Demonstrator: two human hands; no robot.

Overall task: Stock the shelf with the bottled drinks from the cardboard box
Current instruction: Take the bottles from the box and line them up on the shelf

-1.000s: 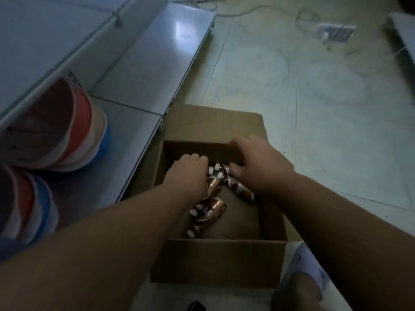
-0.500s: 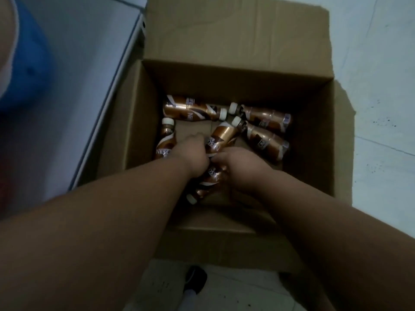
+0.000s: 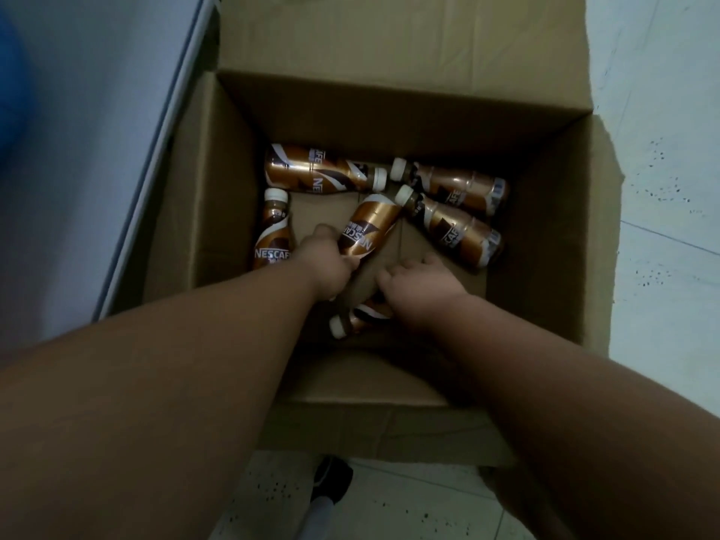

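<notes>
An open cardboard box (image 3: 545, 267) on the floor holds several brown coffee bottles with white caps, all lying on their sides. My left hand (image 3: 325, 263) grips the lower end of a middle bottle (image 3: 366, 224) that is tilted up off the box floor. My right hand (image 3: 419, 288) rests curled over another bottle (image 3: 356, 319) near the front wall; its cap points left. One bottle (image 3: 323, 171) lies along the back, one (image 3: 272, 235) by the left wall, two (image 3: 456, 229) at the right. The white shelf (image 3: 97, 130) runs along the box's left side.
Pale tiled floor (image 3: 662, 189) lies to the right of the box. A blurred blue shape (image 3: 11, 91) sits at the far left on the shelf. A dark shoe (image 3: 331, 481) shows below the box's front flap.
The view has closed in on the box. My left hand has taken hold of the middle bottle and tilted it up; my right hand has slid right onto the front bottle.
</notes>
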